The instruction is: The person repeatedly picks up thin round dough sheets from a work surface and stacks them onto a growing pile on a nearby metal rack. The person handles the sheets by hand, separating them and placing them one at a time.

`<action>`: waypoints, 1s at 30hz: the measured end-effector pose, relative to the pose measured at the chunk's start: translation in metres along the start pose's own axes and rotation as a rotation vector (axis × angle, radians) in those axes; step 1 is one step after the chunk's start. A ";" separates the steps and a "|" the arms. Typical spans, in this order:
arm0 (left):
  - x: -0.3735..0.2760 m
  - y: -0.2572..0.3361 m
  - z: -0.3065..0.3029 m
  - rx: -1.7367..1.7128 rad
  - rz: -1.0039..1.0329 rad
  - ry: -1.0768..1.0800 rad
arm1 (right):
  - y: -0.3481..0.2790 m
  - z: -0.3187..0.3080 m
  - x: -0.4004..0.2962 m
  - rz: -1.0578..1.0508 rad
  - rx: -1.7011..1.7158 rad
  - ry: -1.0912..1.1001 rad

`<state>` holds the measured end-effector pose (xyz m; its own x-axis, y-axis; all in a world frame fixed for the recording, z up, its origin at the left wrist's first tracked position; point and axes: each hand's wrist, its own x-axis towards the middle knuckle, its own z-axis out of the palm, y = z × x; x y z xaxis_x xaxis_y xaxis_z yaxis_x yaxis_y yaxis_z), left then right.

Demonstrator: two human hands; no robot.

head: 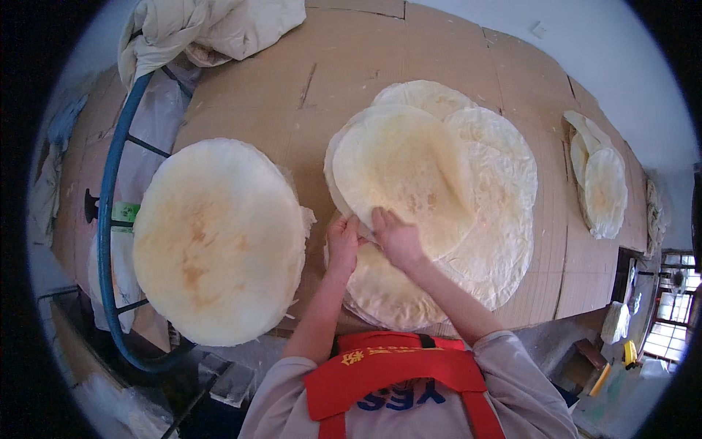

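Several large, thin round flatbreads lie overlapping before me. The top flatbread (pixel 395 159) has a raised fold along its right side. At its near-left edge, my left hand (pixel 342 244) pinches the rim between thumb and fingers. Just to the right, my right hand (pixel 398 237) grips the same edge with curled fingers, slightly blurred. Under it, wrinkled flatbreads (pixel 502 208) spread out to the right, the back and toward my body. A tall pile of smooth, brown-spotted flatbreads (pixel 219 241) stands to the left, apart from both hands.
Flattened cardboard (pixel 263 104) covers the work table. A blue metal hoop frame (pixel 105 219) curves along the left side, below a bundled cream cloth (pixel 236 27). Folded flatbreads (pixel 603 186) lie at the far right, near the white wall (pixel 603 49).
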<state>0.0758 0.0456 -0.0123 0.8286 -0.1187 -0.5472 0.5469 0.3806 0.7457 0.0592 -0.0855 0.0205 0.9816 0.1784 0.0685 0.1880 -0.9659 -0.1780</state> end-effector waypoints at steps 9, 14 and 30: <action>0.005 0.003 -0.007 0.023 -0.055 -0.070 | -0.028 0.004 0.009 0.068 0.280 0.061; 0.017 -0.011 -0.021 0.011 0.039 -0.305 | -0.028 -0.003 0.030 0.178 0.439 -0.087; -0.013 -0.010 0.031 0.325 -0.001 -0.526 | 0.175 -0.343 0.039 0.584 -0.313 0.288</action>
<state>0.0628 0.0151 -0.0010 0.7306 -0.5871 -0.3486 0.4878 0.0916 0.8681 0.1188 -0.3120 0.3289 0.8626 -0.3984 0.3119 -0.4259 -0.9045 0.0225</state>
